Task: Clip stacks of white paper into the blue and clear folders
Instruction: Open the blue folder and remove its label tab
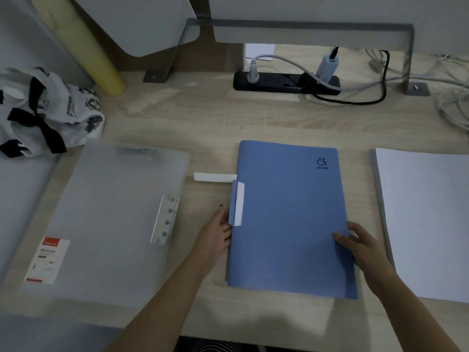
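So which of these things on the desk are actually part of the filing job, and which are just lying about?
Part of the job:
blue folder, closed, both hands on its edges
clear folder with metal clip
stack of white paper

Just lying about:
black power strip and cables
black-and-white bag
yellow roll
white strip

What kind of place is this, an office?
Probably an office desk: a wood-grain desktop with a black power strip and cables, a blue folder and a stack of white paper.
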A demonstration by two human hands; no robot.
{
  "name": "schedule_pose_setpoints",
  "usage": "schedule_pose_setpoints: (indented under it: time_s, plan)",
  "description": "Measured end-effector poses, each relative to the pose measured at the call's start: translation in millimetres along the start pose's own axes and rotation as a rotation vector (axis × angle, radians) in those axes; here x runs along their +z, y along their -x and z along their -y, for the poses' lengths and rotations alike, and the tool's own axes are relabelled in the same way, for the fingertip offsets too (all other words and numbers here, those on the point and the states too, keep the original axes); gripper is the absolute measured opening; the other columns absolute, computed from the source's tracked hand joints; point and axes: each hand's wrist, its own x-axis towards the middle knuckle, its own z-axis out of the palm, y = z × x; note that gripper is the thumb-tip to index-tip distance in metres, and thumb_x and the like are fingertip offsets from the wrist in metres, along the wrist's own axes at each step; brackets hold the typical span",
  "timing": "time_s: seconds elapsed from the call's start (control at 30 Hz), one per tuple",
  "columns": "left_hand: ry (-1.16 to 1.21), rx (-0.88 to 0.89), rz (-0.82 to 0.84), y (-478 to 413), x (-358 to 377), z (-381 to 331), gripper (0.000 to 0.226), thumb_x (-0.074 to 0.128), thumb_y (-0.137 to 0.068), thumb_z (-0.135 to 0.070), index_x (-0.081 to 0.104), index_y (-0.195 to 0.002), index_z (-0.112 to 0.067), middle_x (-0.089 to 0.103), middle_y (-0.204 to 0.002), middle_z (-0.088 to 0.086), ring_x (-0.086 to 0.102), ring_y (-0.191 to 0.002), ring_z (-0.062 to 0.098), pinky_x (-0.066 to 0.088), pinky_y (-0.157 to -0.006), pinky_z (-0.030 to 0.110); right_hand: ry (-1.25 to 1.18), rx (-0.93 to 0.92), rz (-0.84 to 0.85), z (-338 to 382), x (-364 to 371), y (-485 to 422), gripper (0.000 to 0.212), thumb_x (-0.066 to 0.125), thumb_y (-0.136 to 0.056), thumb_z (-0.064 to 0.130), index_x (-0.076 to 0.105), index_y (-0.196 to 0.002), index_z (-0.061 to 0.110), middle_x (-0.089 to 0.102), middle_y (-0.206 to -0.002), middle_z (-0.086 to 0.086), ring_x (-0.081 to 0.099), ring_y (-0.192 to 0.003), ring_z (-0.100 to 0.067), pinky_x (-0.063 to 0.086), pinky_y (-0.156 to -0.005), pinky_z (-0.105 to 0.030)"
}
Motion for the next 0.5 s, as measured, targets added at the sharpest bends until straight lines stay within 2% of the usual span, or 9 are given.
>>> schedule_pose_setpoints:
  time_s: [0.1,0.2,0.37,0.5]
  plan:
    - [-0.141,0.057,0.024,-6,3,-9,0.032,0.037,-0.098,-0.033,0.055,-0.121,-0.02,0.065,-0.113,-0.001,0.063,-0.1,0.013,0.049,-0.083,0.024,-0.014,-0.002,-0.004,-3,0,0,0.022,0.054,-0.09,0.014,0.056,-0.112,0.014,0.066,-0.102,-0.004,0.062,-0.09,-0.024,0.048,-0.073,-0.036]
    - [-0.283,0.111,-0.012,-10,9,-17,0.029,0.045,-0.095,-0.028,0.06,-0.115,-0.013,0.068,-0.111,0.006,0.065,-0.093,0.016,0.05,-0.077,0.027,-0.02,0.001,-0.006,-4,-1,0,0.024,0.055,-0.09,0.016,0.057,-0.113,0.015,0.066,-0.105,-0.005,0.062,-0.095,-0.027,0.047,-0.079,-0.039]
    - [-0.497,0.191,-0.105,-20,14,-19,0.025,0.054,-0.091,-0.026,0.058,-0.102,-0.003,0.066,-0.109,0.017,0.064,-0.097,0.029,0.051,-0.087,0.043,-0.029,0.0,-0.005,-5,-2,4,0.021,0.056,-0.089,0.018,0.059,-0.11,0.015,0.067,-0.107,-0.006,0.063,-0.095,-0.026,0.048,-0.075,-0.037]
    - [-0.647,0.228,-0.152,-26,18,-16,0.02,0.056,-0.09,-0.027,0.056,-0.095,-0.007,0.066,-0.103,0.014,0.064,-0.096,0.03,0.051,-0.086,0.044,-0.086,0.013,0.007,-6,-3,7,0.023,0.058,-0.086,0.024,0.061,-0.107,0.014,0.067,-0.106,-0.007,0.064,-0.095,-0.029,0.05,-0.074,-0.039]
